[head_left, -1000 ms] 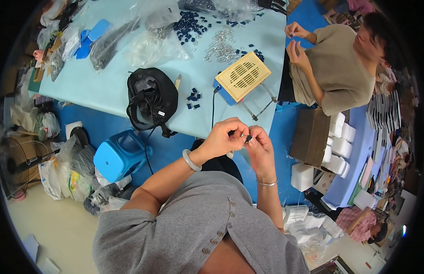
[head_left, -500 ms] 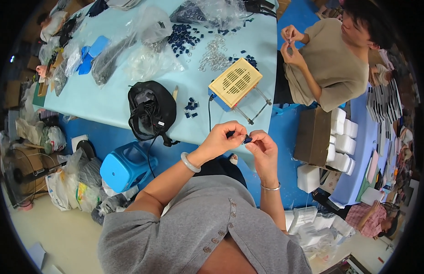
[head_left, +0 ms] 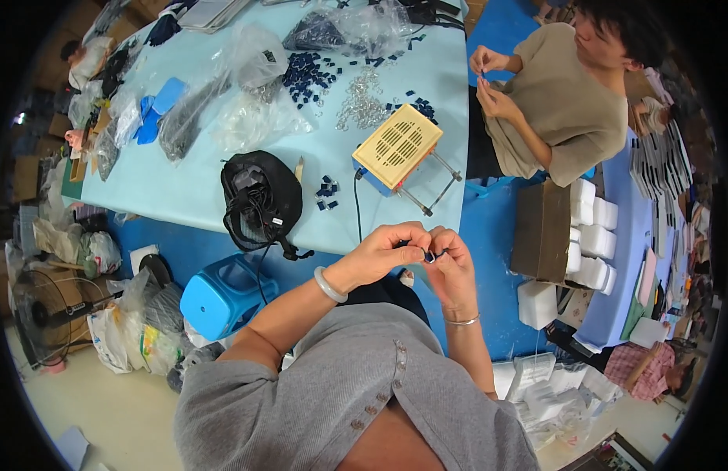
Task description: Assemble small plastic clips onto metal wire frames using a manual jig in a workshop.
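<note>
A small dark blue part is held between the fingertips of both hands, a little right of the centre of the frame, just below the near edge of the light blue table. The left hand is closed around the part from the left side, with its fingers curled tightly; a pale bangle is worn on its wrist. The right hand is pinched on the same part from the right, and a thin bracelet is seen on its wrist. The two hands are touching each other at the fingertips. The exact shape of the part cannot be told, because it is mostly covered by the fingers.

On the table, above the hands, a cream box with a ventilation grille is placed on a metal frame, and a few loose dark blue pieces are lying just to the left of it. A black bag with cables is set near the table edge, left of centre. A heap of blue pieces and a heap of small metal parts are seen further up, among clear plastic bags. A blue plastic stool stands on the floor at the lower left of the hands.

In the upper right of the frame another person in a beige shirt is seated, with both hands raised close together.
</note>
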The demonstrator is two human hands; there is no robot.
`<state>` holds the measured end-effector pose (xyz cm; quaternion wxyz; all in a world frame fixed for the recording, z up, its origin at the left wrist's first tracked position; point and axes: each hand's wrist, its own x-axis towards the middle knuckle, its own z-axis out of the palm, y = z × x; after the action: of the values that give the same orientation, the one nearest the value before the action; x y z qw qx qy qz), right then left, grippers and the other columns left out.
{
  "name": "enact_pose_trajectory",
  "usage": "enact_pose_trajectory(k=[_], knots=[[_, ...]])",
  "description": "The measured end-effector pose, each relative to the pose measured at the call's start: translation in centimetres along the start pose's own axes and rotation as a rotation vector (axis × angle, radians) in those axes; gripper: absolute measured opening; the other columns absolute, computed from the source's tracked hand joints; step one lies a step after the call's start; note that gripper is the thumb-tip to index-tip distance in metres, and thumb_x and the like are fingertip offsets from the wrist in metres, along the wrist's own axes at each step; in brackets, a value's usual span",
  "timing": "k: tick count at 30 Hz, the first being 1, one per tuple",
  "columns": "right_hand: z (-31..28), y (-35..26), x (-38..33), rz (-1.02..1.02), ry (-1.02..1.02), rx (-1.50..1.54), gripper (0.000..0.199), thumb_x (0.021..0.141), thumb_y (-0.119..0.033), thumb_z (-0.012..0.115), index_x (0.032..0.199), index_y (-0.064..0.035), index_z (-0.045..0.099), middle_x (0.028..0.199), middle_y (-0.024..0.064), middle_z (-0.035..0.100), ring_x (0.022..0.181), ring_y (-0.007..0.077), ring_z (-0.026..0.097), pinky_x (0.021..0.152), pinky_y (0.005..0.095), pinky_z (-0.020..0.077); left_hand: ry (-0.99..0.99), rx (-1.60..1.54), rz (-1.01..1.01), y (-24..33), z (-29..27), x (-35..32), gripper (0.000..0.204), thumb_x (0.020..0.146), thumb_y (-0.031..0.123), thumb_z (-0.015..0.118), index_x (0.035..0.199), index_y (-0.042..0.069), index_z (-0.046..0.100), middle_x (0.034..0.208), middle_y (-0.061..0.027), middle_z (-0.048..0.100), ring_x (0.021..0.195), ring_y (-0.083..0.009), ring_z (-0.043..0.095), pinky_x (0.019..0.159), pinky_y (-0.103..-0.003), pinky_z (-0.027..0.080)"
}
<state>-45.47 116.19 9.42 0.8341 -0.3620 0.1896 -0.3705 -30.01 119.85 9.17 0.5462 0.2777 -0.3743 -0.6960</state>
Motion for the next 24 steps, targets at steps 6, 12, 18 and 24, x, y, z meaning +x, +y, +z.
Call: enact_pose_trajectory(k=[6,12,18,24], knots=[[0.6,0.4,1.4,-0.086,0.132,0.186,0.013,0.085,-0.013,0.062,0.085,-0.0065,0.052,0.092,0.0021,0.050,0.087,0.0120,0.047,0.080,0.0265,0.0400,0.140,-0.139,-0.035,0.2,-0.3,1.3,0.011,0.087,0.013,0.058,0.083,0.003,0.054,0.082,0.0015,0.047,0.060,-0.0062,0.033,0.055,-0.020,0.028],[0.9,1.0,2.2,-0.100,0.139,0.268,0.008,0.088,-0.007,0.056,0.096,-0.0060,0.055,0.098,0.0040,0.057,0.089,0.0127,0.054,0.084,0.0282,0.0440,0.312,-0.223,0.008,0.4,0.9,1.8,0.007,0.086,0.011,0.058,0.085,0.005,0.056,0.073,0.0027,0.050,0.061,-0.0043,0.036,0.053,-0.019,0.028],[1.2,2.0,2.9,-0.195,0.428,0.286,0.008,0.091,-0.007,0.051,0.099,-0.0072,0.051,0.093,0.0057,0.058,0.083,0.0137,0.055,0.076,0.0266,0.0463,0.496,-0.053,-0.010,-1.2,0.9,1.9,0.004,0.084,0.006,0.058,0.081,0.004,0.058,0.073,0.0042,0.053,0.057,-0.0019,0.036,0.050,-0.017,0.027],[1.5,0.4,2.6,-0.234,0.374,0.145,0.007,0.089,-0.009,0.055,0.095,-0.0066,0.051,0.085,0.0042,0.057,0.075,0.0109,0.054,0.068,0.0242,0.0456,0.476,0.096,0.035,-0.7,0.7,0.3,0.011,0.087,0.015,0.060,0.087,0.004,0.062,0.085,0.0031,0.059,0.065,-0.0016,0.040,0.055,-0.017,0.032]])
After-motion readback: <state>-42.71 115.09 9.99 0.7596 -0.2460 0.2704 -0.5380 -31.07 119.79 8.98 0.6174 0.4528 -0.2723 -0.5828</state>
